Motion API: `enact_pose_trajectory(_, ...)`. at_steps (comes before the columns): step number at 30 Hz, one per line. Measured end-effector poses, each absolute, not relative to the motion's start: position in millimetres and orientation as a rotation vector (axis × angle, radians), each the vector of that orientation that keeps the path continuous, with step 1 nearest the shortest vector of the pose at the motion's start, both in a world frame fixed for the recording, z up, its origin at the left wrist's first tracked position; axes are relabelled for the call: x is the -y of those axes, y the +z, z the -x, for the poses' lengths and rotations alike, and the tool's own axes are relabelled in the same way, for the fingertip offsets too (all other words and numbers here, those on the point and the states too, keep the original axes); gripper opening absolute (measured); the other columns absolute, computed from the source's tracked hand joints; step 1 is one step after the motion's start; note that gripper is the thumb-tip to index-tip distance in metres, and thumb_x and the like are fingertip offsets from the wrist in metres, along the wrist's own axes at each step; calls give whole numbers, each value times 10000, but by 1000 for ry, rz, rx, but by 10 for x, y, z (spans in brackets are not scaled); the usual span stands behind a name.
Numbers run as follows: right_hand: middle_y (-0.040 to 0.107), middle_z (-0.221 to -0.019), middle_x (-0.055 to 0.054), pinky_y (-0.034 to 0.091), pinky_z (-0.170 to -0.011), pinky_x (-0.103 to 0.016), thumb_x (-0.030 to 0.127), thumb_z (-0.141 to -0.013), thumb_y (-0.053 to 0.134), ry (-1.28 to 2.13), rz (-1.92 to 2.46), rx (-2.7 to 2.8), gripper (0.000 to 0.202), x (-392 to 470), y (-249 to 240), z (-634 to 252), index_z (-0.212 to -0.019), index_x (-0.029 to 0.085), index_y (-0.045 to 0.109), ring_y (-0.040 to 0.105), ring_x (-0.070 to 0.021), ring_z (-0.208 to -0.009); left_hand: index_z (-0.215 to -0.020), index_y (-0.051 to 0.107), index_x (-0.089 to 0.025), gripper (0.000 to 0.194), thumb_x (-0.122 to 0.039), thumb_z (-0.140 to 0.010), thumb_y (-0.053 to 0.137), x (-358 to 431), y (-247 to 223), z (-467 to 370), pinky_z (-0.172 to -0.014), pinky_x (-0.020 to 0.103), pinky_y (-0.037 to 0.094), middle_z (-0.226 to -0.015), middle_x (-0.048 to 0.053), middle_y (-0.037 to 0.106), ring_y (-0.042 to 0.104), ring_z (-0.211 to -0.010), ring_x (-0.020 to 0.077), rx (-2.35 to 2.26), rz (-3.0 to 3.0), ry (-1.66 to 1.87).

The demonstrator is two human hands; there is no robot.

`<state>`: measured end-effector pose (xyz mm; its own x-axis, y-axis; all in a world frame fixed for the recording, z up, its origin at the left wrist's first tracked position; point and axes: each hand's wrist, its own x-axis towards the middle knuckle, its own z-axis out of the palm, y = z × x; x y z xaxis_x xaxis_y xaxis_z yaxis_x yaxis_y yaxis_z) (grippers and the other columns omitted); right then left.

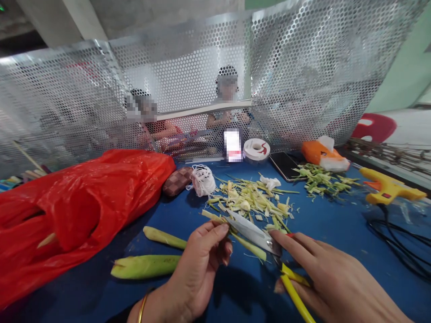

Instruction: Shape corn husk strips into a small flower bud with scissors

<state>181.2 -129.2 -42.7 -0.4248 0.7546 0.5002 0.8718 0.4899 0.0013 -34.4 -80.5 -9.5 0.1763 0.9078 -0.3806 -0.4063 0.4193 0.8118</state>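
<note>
My left hand (202, 264) pinches a narrow pale-green plant strip (251, 247) between thumb and fingers. In my right hand (332, 273) is a pair of scissors (252, 232) with yellow handles. The blades point left and lie along the strip, their tips close to my left thumb; whether they touch it I cannot tell. Two larger green leaf-sheath pieces (144, 267) lie to the left, partly behind my left hand. Just beyond the blades, cut green and yellowish trimmings (247, 197) are heaped on the blue tabletop (134, 298).
A red plastic bag (121, 188) covers the left side. Behind the trimmings are white string (203, 181), a checkered pouch (177, 181), a ribbon roll (256, 149) and a dark phone (285, 165). A yellow glue gun (387, 186) with cable lies right. People sit beyond the perforated screen (188, 67).
</note>
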Motion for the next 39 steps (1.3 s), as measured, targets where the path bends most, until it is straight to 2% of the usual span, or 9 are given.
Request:
enact_pose_trajectory(12,719,-932,-104,601,-524,-327,295,-749,619,-381,1383,2291,524,1299,-457,-1821,-1238,164,482,709,-255,-697,-724,648,-135,209,-213,-605,802,799,-89,334,-425,164,364,-601,-48,556,508,-470,57,-1017,-568,1056)
enact_pose_trajectory(27,711,-955,-149,547,-462,-326,290,-834,518,-375,1388,2326,473,1306,-486,-1834,-1279,133,477,689,-256,-632,-746,636,-123,214,-248,-646,778,805,-111,334,-425,162,346,-657,-38,545,477,-477,46,-1039,-581,1013)
enact_pose_trajectory(31,718,-885,-123,550,-458,-318,274,-880,468,-327,1346,2297,407,1303,-470,-1831,-1259,133,516,686,-238,-588,-721,631,-125,209,-237,-636,785,809,-111,328,-426,165,354,-641,-39,552,485,-468,46,-1043,-562,1018)
enact_pose_trajectory(34,721,-844,-84,546,-471,-278,318,-892,502,-87,1358,2206,375,1297,-431,-1824,-1232,170,556,687,-211,-577,-708,626,-133,206,-221,-628,794,800,-112,327,-426,165,360,-619,-43,554,500,-470,53,-1028,-549,1029)
enact_pose_trajectory(37,708,-791,-44,541,-496,-250,414,-879,547,483,1406,1928,383,1298,-409,-1838,-1202,209,560,674,-194,-590,-740,642,-136,214,-235,-639,802,785,-123,338,-425,166,360,-595,-44,553,507,-479,59,-1007,-575,1026)
enact_pose_trajectory(39,670,-710,-29,524,-476,-252,488,-921,454,887,1325,1699,391,1304,-401,-1857,-1176,206,543,631,-176,-544,-782,654,-138,228,-243,-649,806,779,-131,348,-433,164,365,-601,-41,567,514,-491,60,-1003,-592,1025)
